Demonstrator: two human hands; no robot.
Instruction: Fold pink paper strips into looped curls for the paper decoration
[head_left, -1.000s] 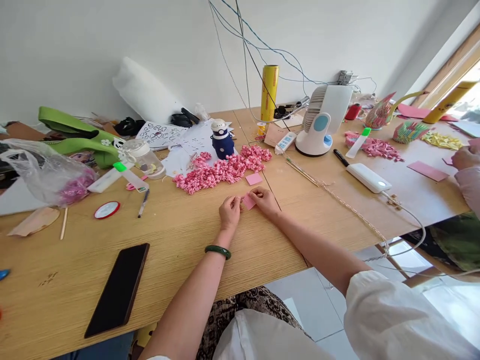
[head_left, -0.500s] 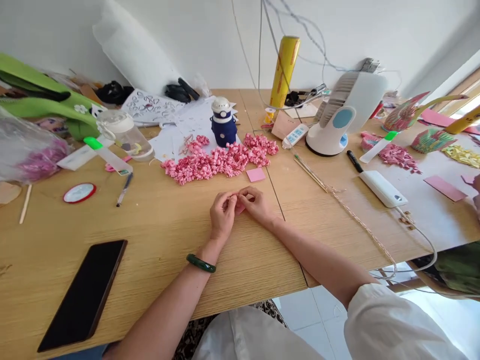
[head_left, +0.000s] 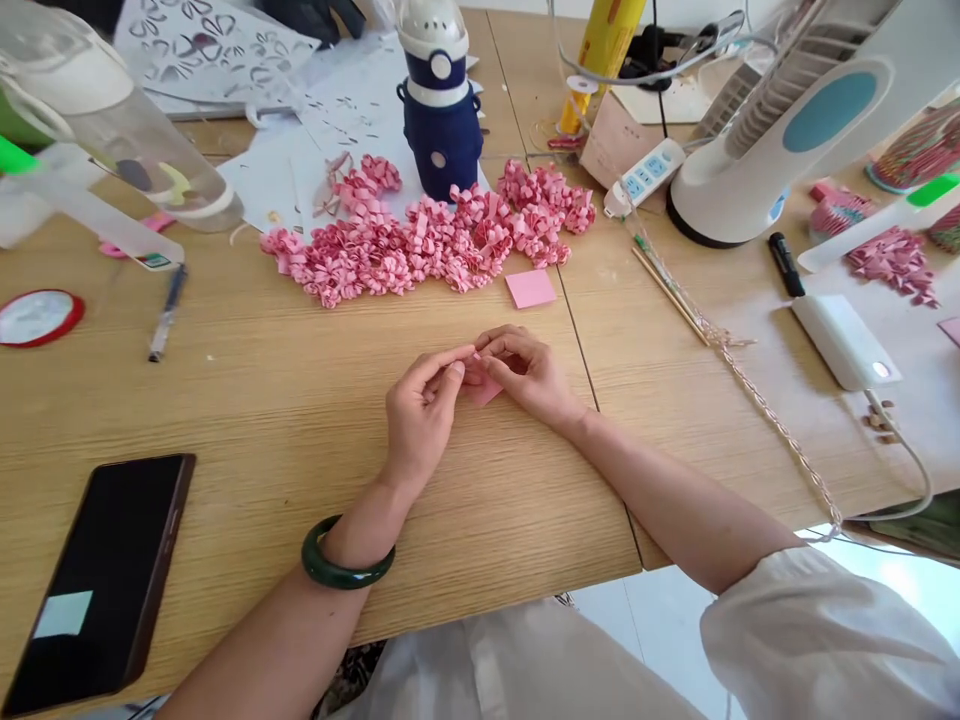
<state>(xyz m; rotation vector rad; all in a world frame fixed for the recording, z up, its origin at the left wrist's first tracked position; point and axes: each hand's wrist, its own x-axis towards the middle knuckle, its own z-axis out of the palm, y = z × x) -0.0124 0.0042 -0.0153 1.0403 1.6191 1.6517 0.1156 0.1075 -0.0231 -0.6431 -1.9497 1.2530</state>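
Observation:
My left hand [head_left: 418, 415] and my right hand [head_left: 523, 370] meet at the middle of the wooden table [head_left: 300, 400], both pinching one small pink paper piece [head_left: 480, 385] between fingertips. A green bangle [head_left: 341, 565] circles my left wrist. Just beyond my hands lies a flat pink paper square [head_left: 531, 288]. Behind it stretches a heap of several curled pink paper pieces [head_left: 427, 240] in front of a dark blue bottle [head_left: 441, 110] with a white cap.
A black phone [head_left: 97, 580] lies at the near left. A white fan [head_left: 795, 110], a power strip [head_left: 645, 175], a white power bank [head_left: 844, 340] with its cable, thin sticks [head_left: 671, 300], a red tape roll [head_left: 37, 315], a pen [head_left: 166, 310] and a clear jar [head_left: 112, 140] surround the work area.
The camera has moved closer and lower over the table. My hands have drawn together on the pink paper, which is now more folded between my fingertips.

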